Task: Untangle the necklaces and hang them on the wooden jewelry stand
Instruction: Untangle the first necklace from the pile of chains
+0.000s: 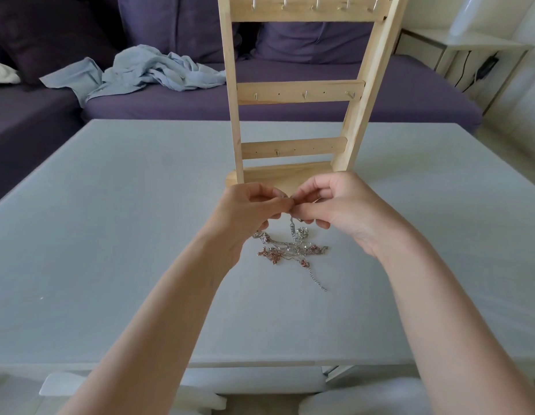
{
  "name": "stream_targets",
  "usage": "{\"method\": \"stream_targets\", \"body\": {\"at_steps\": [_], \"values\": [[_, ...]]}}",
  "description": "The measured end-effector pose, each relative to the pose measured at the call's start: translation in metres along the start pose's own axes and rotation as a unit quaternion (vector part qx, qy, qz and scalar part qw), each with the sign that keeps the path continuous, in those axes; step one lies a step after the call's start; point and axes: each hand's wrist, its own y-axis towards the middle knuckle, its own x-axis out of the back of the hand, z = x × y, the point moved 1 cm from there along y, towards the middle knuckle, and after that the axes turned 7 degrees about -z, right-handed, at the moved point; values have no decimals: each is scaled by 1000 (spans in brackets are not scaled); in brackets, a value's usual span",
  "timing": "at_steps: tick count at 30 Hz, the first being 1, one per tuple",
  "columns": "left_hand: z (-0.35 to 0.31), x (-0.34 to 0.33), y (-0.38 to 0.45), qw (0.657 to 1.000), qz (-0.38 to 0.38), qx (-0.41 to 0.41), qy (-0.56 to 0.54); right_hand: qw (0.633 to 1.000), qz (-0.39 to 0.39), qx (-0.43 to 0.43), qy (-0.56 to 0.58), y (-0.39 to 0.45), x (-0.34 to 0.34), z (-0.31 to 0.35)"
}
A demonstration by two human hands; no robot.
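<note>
A thin chain end is pinched between both hands, left hand [248, 211] and right hand [329, 205], just above the tangled necklaces [290, 250] on the table [110, 235]. Light, limp, snag-prone links are best taken near the clasp; ample room is left before the wooden jewelry stand [296, 91].

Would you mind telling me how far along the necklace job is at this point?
Nothing looks finished: the hooks that show on the wooden jewelry stand carry no chain. In hand: the left hand and right hand pinch one chain end, raised above the table. Left to do: the tangle of necklaces, silver and rose-coloured, lies knotted below them, so all the separating and hanging remains.
</note>
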Motion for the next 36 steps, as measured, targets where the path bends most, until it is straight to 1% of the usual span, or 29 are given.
{"method": "stream_targets", "body": {"at_steps": [5, 11, 14, 17, 21, 23, 26, 31, 36], "values": [[-2, 0, 0, 1000, 20, -5, -8, 999, -6, -31, 21, 0, 2, 0], [-5, -4, -2, 999, 47, 0, -22, 987, -25, -86, 133, 1, 1, 2], [-5, -5, -2, 998, 53, 5, -15, 982, -27, -101, 155, 2, -1, 1], [-4, -6, -2, 998, 48, -15, 43, 983, -28, -107, 147, 3, -3, -1], [-2, -5, -2, 983, 26, -83, 164, 988, -19, -106, 112, 2, -5, -2], [-2, -5, -2, 978, 20, -100, 184, 989, -19, -106, 104, 1, -4, -1], [-2, -4, -1, 982, 11, -89, 165, 988, -26, -103, 114, 2, -2, 1], [-4, -3, -3, 997, 33, -30, 62, 980, -41, -98, 168, 4, 3, 2], [-6, -3, -3, 999, 37, -15, 9, 975, -42, -94, 197, 4, 5, 2]]}}
